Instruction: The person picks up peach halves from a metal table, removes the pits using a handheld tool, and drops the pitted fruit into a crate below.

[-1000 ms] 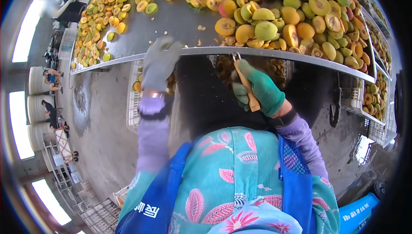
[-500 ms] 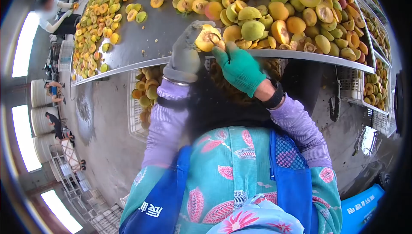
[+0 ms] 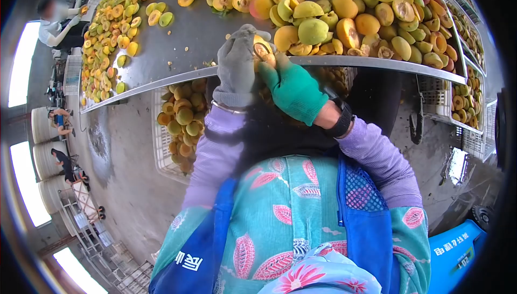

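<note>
My left hand, in a grey glove, is closed around a halved yellow peach above the near edge of the metal table. My right hand, in a green glove, pinches a small pitting knife with a curved metal loop. The loop rests against the cut face of the peach; most of the handle is hidden by my fingers. Just beyond my hands lies a heap of whole and halved peaches on the table.
The metal table carries more cut peaches at left. Below it stands a white crate filled with peach halves. More crates are at right. A person works at the far left; a blue machine stands lower right.
The peach has turned and sits deeper in my left hand, which now covers more of it. My right hand and the loop have shifted slightly left. The view has moved a little.
</note>
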Demonstrator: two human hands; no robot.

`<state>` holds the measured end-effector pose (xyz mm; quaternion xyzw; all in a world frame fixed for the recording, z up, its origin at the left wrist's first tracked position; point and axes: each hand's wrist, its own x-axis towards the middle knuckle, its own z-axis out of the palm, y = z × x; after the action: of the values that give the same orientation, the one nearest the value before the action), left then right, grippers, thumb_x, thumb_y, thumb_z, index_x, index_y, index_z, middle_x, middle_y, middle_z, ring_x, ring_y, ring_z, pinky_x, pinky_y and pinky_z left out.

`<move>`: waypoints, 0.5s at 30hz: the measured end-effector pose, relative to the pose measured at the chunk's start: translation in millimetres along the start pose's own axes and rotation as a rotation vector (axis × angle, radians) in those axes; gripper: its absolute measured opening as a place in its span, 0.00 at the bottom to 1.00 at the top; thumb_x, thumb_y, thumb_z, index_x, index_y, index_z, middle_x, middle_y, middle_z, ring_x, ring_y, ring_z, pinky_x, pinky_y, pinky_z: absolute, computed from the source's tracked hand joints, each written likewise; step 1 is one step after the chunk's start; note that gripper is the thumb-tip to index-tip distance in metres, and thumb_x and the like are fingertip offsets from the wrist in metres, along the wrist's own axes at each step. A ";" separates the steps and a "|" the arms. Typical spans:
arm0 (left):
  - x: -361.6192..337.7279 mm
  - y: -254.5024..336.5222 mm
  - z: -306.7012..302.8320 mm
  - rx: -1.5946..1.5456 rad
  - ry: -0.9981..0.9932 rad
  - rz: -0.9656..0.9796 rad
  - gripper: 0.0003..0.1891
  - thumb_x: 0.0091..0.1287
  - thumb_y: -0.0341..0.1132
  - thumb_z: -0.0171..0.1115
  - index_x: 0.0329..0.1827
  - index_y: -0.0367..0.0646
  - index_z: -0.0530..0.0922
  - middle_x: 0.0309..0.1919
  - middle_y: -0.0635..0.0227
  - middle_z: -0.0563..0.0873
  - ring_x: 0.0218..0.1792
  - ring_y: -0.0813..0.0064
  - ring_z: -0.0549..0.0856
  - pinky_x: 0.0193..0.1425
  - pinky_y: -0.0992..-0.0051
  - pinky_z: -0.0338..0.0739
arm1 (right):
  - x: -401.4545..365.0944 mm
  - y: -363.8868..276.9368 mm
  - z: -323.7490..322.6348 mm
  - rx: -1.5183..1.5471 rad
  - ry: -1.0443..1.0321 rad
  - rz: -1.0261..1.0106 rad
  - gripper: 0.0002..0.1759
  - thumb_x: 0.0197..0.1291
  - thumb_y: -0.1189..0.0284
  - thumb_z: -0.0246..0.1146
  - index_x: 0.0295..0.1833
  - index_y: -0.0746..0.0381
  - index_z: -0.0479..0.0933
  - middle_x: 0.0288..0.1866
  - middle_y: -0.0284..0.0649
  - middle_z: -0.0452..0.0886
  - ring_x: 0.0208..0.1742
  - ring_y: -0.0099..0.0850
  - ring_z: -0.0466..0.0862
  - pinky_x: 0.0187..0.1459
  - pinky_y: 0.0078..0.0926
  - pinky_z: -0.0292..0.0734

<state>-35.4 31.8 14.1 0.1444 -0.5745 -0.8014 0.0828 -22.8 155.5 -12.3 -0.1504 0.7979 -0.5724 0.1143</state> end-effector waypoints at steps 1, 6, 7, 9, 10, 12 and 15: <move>-0.6 -1.7 0.5 0.033 0.015 0.020 0.15 0.73 0.38 0.51 0.47 0.32 0.77 0.36 0.56 0.84 0.33 0.68 0.85 0.38 0.72 0.81 | 0.7 8.4 8.3 0.067 0.040 -0.063 0.21 0.70 0.56 0.52 0.40 0.67 0.72 0.25 0.56 0.78 0.29 0.54 0.79 0.31 0.46 0.72; 2.8 -11.3 5.7 0.068 0.034 0.169 0.15 0.73 0.37 0.52 0.50 0.33 0.76 0.39 0.53 0.85 0.34 0.64 0.86 0.39 0.69 0.83 | -1.7 -1.1 21.9 0.267 0.110 -0.020 0.15 0.72 0.63 0.52 0.42 0.65 0.74 0.31 0.42 0.78 0.29 0.34 0.77 0.31 0.31 0.71; 4.4 -8.1 2.8 0.211 -0.031 0.179 0.15 0.73 0.38 0.52 0.48 0.34 0.77 0.38 0.55 0.85 0.34 0.68 0.86 0.40 0.71 0.82 | -2.4 2.7 17.0 0.192 0.040 0.063 0.15 0.72 0.63 0.52 0.41 0.65 0.74 0.30 0.39 0.77 0.29 0.32 0.76 0.30 0.29 0.71; 17.1 3.8 -4.3 0.558 -0.231 0.174 0.15 0.73 0.39 0.52 0.46 0.34 0.78 0.37 0.58 0.86 0.33 0.71 0.85 0.40 0.74 0.81 | -5.8 0.3 9.2 0.237 -0.054 0.195 0.15 0.72 0.62 0.52 0.40 0.64 0.74 0.28 0.35 0.75 0.26 0.28 0.74 0.27 0.25 0.69; 20.5 8.6 -3.0 0.726 -0.330 0.173 0.15 0.73 0.40 0.52 0.45 0.35 0.79 0.37 0.59 0.86 0.33 0.73 0.85 0.40 0.75 0.81 | -8.4 -6.8 2.9 0.356 -0.081 0.243 0.16 0.72 0.61 0.51 0.40 0.62 0.74 0.25 0.33 0.73 0.24 0.27 0.72 0.25 0.25 0.68; 21.6 14.0 6.3 0.659 -0.290 0.206 0.14 0.72 0.39 0.53 0.41 0.36 0.81 0.34 0.65 0.86 0.33 0.80 0.82 0.39 0.79 0.77 | -9.6 -26.3 -9.9 0.596 -0.139 0.324 0.16 0.72 0.59 0.50 0.39 0.60 0.73 0.21 0.30 0.70 0.19 0.24 0.70 0.22 0.23 0.66; 20.2 13.3 10.3 0.579 -0.352 0.333 0.13 0.70 0.37 0.54 0.39 0.37 0.83 0.27 0.67 0.84 0.27 0.81 0.79 0.34 0.80 0.74 | -5.3 -24.4 -22.0 1.220 -0.421 0.413 0.16 0.71 0.57 0.49 0.36 0.55 0.72 0.19 0.27 0.66 0.18 0.21 0.68 0.19 0.19 0.63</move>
<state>-58.3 30.6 27.0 -0.0735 -0.7983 -0.5940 0.0675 -23.0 169.5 17.8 -0.0117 0.3052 -0.8452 0.4385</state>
